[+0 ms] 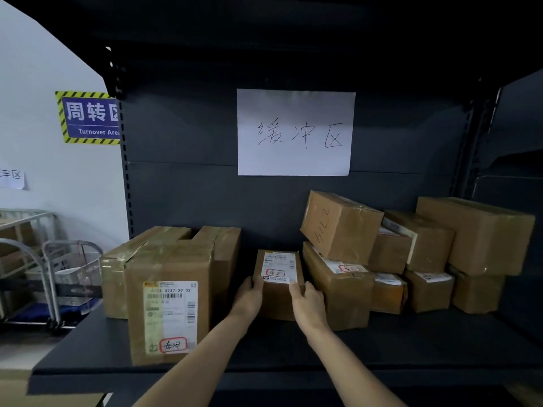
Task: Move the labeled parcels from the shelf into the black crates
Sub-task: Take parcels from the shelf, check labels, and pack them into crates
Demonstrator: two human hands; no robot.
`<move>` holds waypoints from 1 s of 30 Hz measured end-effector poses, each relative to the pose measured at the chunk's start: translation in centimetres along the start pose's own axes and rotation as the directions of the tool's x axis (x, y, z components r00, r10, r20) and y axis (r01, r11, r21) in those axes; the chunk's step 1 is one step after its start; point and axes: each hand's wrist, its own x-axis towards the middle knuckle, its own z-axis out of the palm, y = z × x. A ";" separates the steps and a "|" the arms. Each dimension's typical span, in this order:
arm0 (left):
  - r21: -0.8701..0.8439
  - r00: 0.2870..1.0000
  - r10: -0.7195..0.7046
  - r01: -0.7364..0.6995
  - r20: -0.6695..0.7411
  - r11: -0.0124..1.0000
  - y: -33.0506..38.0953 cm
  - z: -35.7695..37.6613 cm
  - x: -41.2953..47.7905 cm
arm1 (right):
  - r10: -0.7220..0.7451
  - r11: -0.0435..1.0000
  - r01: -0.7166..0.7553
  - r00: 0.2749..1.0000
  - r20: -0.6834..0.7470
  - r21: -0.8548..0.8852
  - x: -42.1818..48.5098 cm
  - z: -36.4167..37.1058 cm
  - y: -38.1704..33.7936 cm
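A: Item: small parcel (277,277). Location?
B: Shelf (411,342), centre, between 2 stacks. Left hand (249,298) and right hand (308,304) clasp its sides, fingers curled round it.
A: Progress?
B: Early, I judge: many parcels left, no crates in view.

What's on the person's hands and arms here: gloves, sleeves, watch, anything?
Nothing worn that shows. The left hand and right hand have no gloves, and no rings are visible on the fingers. Both forearms are uncovered down to the frame's lower edge: no sleeve, cuff, watch, wristband or markings in view.
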 end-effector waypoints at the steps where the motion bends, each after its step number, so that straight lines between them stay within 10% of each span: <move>1: -0.029 1.000 0.020 -0.020 -0.004 0.999 -0.3 -0.1 -0.3 | -0.003 1.000 0.003 1.000 0.010 0.011 -0.1 -0.1 0.1; 30: 0.486 0.903 0.427 -0.391 0.039 0.782 -7.0 -4.4 -9.7 | -0.262 0.958 0.272 0.959 0.106 -0.090 -5.6 -1.5 4.7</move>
